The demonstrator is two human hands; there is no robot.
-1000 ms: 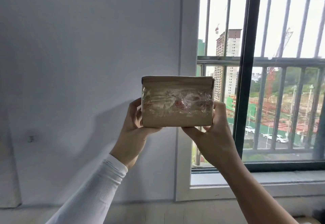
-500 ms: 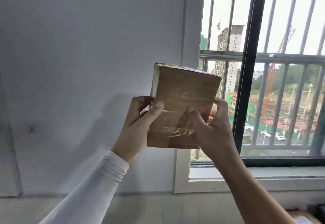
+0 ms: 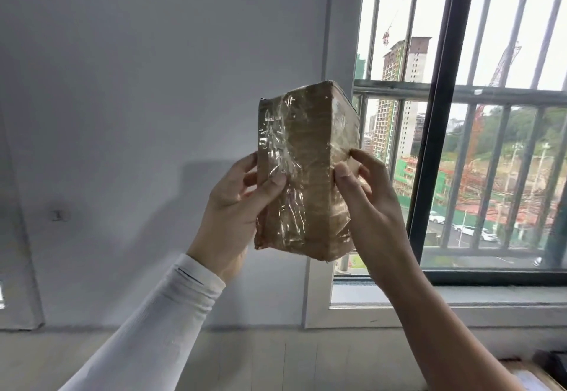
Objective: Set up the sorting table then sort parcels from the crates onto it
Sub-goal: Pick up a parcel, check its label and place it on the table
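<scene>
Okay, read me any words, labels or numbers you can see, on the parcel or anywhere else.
None can be read.
Parcel, held by the left hand and right hand: only brown card and crinkled clear tape, no label showing.
Buildings through the window: any signs are too small to read.

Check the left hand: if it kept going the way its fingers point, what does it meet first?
The left hand points up and right, thumb already pressed on the taped cardboard parcel, so the parcel comes first. Beyond it is the right hand, holding the parcel's far side. Depth beyond that is unclear.
</scene>
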